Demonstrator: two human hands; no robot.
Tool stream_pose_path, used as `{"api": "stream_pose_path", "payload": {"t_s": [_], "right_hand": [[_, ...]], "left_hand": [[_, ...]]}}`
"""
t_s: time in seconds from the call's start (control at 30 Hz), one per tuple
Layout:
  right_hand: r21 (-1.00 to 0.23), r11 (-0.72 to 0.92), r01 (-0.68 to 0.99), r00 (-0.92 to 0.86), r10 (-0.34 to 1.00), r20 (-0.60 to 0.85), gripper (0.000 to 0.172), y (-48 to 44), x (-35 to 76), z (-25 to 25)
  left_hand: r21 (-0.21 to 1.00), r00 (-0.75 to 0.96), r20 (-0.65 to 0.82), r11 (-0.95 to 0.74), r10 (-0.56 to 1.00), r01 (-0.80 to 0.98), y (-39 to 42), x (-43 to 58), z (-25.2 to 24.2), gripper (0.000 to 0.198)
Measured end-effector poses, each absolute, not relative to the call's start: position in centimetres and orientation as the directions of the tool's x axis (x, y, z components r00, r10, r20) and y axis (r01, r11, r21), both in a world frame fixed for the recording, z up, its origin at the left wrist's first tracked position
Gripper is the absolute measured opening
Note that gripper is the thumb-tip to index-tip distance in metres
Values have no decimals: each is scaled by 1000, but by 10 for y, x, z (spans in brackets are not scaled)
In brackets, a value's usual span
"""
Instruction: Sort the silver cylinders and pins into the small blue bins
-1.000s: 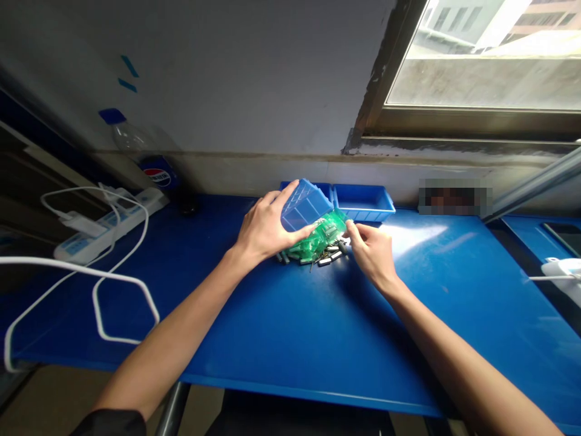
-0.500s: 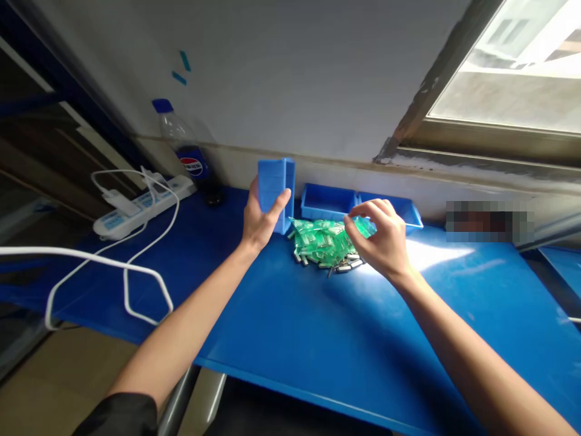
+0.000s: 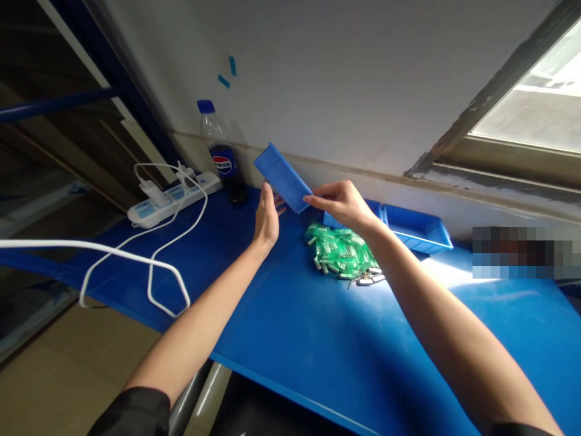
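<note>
A blue plastic bin is held tilted above the back of the table, its long side slanting down to the right. The thumb and fingers of my right hand pinch its lower right end. Beside the bin's lower left side is my left hand, fingers extended and apart; whether its fingertips touch the bin is hidden. Below my right hand lies a heap of small green translucent pieces with metal parts. Several bare metal parts lie at its near right edge.
Against the wall stand two more blue bins, one partly behind my right hand and one further right. At the back left are a cola bottle and a white power strip. A white cable loops across the table's left side.
The bin has turned from upright to tilted. My right hand has moved left from over the green heap and taken its end, while my left hand has let go. The camera view has shifted left.
</note>
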State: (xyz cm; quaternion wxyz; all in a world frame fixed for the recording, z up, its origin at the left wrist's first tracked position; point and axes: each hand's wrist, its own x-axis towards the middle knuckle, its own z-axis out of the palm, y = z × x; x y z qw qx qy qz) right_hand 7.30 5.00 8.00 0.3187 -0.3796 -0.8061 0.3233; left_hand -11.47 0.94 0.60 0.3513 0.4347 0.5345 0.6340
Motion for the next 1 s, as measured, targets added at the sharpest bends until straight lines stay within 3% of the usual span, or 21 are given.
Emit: {"api": "stream_pose_path", "payload": {"t_s": [0.07, 0.13, 0.17, 0.23, 0.4, 0.57, 0.7, 0.87, 1.0], "right_hand": [[-717, 536, 446, -503, 812, 295, 31, 65, 74, 84], [-587, 634, 503, -543, 760, 356, 24, 77, 74, 83], [-507, 688, 520, -584, 719, 378, 21, 82, 73, 80], [-356, 772, 527, -677, 634, 374, 17, 88, 71, 71], [-195, 818, 541, -762, 575, 297, 16, 88, 71, 48], [-323, 788, 524, -678, 615, 403, 31, 69, 92, 51], [-390, 543, 743, -322, 802, 503, 31, 46, 127, 57], [-390, 57, 919, 91, 932, 351, 44, 28, 178, 44], [-482, 43, 875, 65, 977, 205, 45, 28, 205, 33]], "left_hand": [[963, -310, 199, -126, 930, 239, 8, -117, 2, 61], [818, -57, 286, -213, 956, 535, 1, -113, 1, 43], [745, 73, 307, -288, 949, 602, -4, -109, 2, 38], [642, 233, 260, -348, 937, 683, -13, -99, 5, 34], [518, 242, 334, -392, 911, 760, -24, -89, 13, 31], [378, 142, 585, -423, 798, 824, -14, -96, 15, 32], [344, 222, 556, -465, 801, 816, 3, -90, 11, 47], [431, 207, 495, -445, 844, 785, 17, -71, 2, 54], [458, 185, 520, -455, 834, 764, 22, -66, 1, 49]]}}
